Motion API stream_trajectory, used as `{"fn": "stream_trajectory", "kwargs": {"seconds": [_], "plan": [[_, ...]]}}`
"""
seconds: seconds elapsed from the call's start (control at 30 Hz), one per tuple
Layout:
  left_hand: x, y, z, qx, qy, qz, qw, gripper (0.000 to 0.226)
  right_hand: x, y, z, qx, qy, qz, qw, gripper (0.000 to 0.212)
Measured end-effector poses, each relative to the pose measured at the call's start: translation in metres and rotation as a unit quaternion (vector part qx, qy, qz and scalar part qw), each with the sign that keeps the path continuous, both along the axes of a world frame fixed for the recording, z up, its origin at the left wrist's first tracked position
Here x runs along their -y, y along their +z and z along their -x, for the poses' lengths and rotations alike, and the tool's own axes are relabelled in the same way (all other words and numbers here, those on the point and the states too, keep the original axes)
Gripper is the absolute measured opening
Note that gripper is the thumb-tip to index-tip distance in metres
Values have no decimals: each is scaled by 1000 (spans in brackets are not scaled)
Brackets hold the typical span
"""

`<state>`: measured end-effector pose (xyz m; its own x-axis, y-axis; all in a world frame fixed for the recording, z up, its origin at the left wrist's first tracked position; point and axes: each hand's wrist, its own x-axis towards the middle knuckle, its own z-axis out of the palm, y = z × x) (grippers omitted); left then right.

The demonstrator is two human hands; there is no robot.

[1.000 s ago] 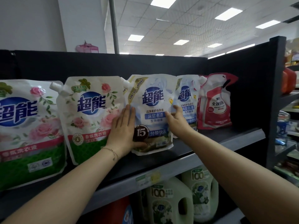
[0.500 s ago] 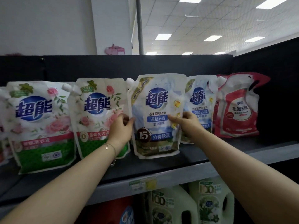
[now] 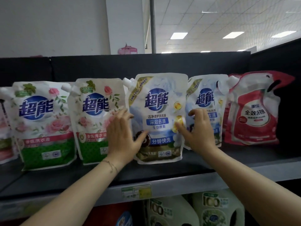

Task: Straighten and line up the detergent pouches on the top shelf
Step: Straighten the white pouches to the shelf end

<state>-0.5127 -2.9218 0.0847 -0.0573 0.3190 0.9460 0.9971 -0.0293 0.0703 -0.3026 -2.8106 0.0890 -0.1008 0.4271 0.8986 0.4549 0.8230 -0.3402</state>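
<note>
A row of detergent pouches stands on the black top shelf (image 3: 162, 170). In the middle is a blue-and-white pouch (image 3: 156, 98), upright and facing me. My left hand (image 3: 120, 137) lies with straight fingers against its left edge, the thumb on its front. My right hand (image 3: 198, 131) is at its right edge, thumb on the front and fingers curled behind the edge. A second blue-and-white pouch (image 3: 205, 97) stands just behind to the right, turned a little. Two green rose pouches (image 3: 44, 124) (image 3: 94, 101) stand at left, and a red pouch (image 3: 254, 111) at right.
The black back panel (image 3: 146, 64) and a black side wall (image 3: 290, 103) close in the shelf. A price tag (image 3: 136, 191) sits on the grey shelf lip. White detergent jugs (image 3: 169, 211) stand on the shelf below. Another pouch (image 3: 4, 128) shows at the far left edge.
The view has shifted right to left and moved closer. My left hand has gone from curled on the pouch's left edge to flat fingers against it. The pouch stands a little straighter.
</note>
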Motion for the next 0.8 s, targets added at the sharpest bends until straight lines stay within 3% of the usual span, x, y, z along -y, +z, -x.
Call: {"fn": "stream_trajectory", "kwargs": {"seconds": [0.1,0.2,0.43,0.8], "plan": [[-6,-7,-9,-128,16,129,983,95,6,-4,17,144,-9,-118,982,63],[-13,-10,-11,-161,25,178,971,107,7,-7,31,228,24,-145,963,84],[-6,-29,-5,-174,37,180,967,114,4,-13,16,297,118,-94,943,115],[-1,-29,-5,-172,35,173,969,103,9,-19,15,284,114,-94,947,113]]}}
